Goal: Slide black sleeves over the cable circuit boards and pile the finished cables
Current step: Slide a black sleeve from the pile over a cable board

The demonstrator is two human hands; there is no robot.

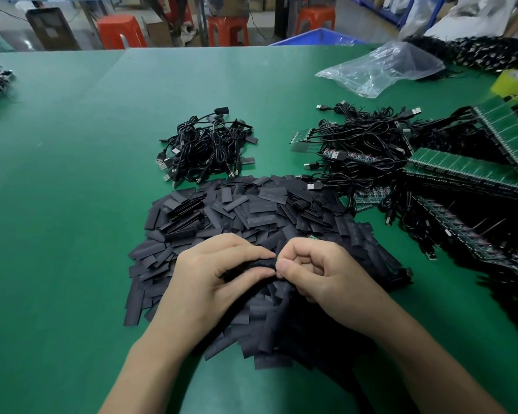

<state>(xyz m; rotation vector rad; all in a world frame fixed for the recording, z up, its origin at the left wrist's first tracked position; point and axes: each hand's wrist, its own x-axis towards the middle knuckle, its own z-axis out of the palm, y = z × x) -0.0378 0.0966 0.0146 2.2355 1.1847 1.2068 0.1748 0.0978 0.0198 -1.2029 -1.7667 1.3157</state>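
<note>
Lower centre, the left hand pinches a black sleeve. The right hand, fingers curled, pinches its end over the sleeve heap

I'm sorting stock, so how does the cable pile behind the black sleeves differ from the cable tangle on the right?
The middle cable pile shows black-sleeved ends and no green boards; the right cable tangle has bare green circuit boards attached. The middle cable pile is compact; the right cable tangle sprawls across the board panels. Both are black cables with USB plugs.
</note>
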